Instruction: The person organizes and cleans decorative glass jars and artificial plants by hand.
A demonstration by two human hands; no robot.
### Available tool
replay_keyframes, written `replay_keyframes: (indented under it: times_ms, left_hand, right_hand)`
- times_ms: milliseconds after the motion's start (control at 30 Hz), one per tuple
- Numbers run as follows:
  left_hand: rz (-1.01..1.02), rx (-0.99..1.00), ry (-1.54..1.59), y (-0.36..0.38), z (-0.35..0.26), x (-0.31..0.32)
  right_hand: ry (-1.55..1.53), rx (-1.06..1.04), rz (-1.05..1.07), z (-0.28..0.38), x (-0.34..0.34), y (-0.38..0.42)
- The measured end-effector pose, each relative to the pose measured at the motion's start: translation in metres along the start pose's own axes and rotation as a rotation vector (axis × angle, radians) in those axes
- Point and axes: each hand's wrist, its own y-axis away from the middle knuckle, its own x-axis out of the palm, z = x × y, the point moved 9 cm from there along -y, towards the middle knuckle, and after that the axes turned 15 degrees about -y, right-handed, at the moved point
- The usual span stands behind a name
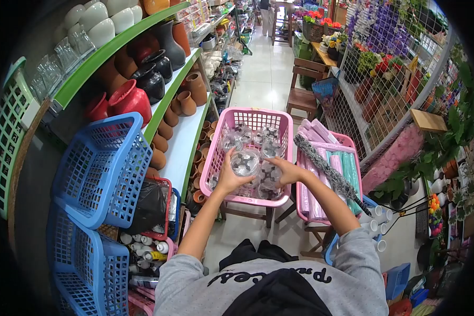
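Observation:
My left hand (231,176) is curled around a clear round container (245,164), whose base shows a dark star-like shape. The container is held over a pink plastic basket (286,131) that stands in front of me. More clear containers (269,137) of the same sort lie heaped in the basket. On the basket's right side, my right hand (288,171) has its thumb and fingers around another clear container (268,174) among the heap. My palm hides part of it.
On the right, a second pink basket (301,205) holds pink and teal rolls (349,171), with a grey fluffy duster (329,168) across it. Blue baskets (97,168) stand at the left, beside shelves of pots (129,100). A wooden chair (304,87) stands by the tiled aisle. Further off is a person (266,21).

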Motion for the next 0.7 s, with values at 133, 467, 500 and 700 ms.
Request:
replay_keyframes:
  times_ms: [133,467,500,700]
  left_hand:
    - [-0.006,0.003,-0.031,-0.005,-0.007,-0.009]
    - [-0.011,0.033,0.018,-0.002,-0.025,-0.004]
    - [-0.016,0.034,0.017,-0.001,-0.027,-0.005]
    - [-0.003,0.049,0.011,0.005,-0.036,0.001]
  right_hand:
    - [-0.128,-0.163,-0.398,0.016,-0.039,0.018]
    - [-0.329,-0.228,-0.626,0.018,-0.056,0.046]
    - [-0.322,-0.227,-0.647,0.020,-0.059,0.049]
    - [-0.326,-0.272,-0.629,0.035,-0.064,0.060]
